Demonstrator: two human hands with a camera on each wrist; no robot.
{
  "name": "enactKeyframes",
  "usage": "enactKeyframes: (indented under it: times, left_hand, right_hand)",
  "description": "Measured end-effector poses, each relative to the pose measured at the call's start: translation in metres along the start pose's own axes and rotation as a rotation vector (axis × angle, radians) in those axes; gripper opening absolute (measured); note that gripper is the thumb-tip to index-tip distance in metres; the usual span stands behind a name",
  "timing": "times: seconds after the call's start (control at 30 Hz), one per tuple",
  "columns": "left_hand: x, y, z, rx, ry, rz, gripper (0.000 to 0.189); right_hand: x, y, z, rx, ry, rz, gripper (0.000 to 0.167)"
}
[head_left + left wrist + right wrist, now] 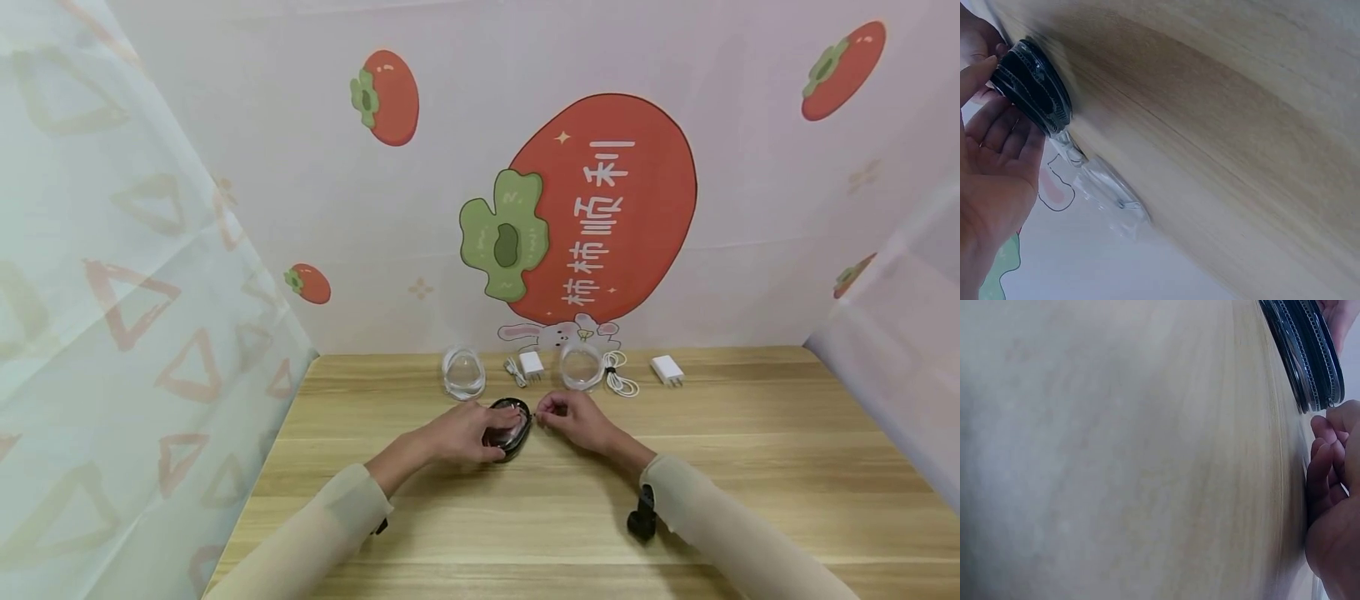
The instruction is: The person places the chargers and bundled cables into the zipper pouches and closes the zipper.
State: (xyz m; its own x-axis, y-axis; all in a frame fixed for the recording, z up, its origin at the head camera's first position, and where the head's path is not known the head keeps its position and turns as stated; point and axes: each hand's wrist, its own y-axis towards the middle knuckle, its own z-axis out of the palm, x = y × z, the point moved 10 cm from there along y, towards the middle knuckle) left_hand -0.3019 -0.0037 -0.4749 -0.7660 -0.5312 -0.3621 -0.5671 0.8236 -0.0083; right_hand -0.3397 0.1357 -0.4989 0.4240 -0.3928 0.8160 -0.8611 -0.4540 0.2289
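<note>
My left hand [467, 433] grips a black oval case [507, 429] with a clear top, its fingers laid across the top and the thumb at the near side. The case sits on the wood-grain counter [480, 533], about midway between left and right, towards the far edge. A zip runs around its side. My right hand [576, 419] is just beside the case's right end, thumb and forefinger drawn narrow together; they seem to pinch the small zip pull [1330, 404], though it is too small for me to be sure.

Beyond my hands, along the far edge, lie a clear-wrapped white coil [464, 375] on the left, then a short white cable [515, 372] just beside a white charger [532, 365]. Further right come a second clear-wrapped coil [581, 368], a thin white cable [620, 375] bound with a black tie, and another white charger [667, 369], its prongs towards me. A pale backdrop [750, 208] printed with red persimmons stands behind the counter. Pale sleeves [720, 512] cover my forearms.
</note>
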Motion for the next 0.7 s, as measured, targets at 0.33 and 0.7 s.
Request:
enactKeyframes:
  times: [0.33,0.7]
  left_hand:
    - [-0.006,-0.001,-0.014,-0.235,0.101,-0.163,0.060]
    - [-0.011,0.009,-0.015,-0.326,0.189,-0.258,0.051]
  right_hand:
    - [-0.009,0.000,-0.003,-0.016,0.011,0.038,0.007]
    - [-0.011,0.000,-0.003,-0.027,0.028,0.052,0.006]
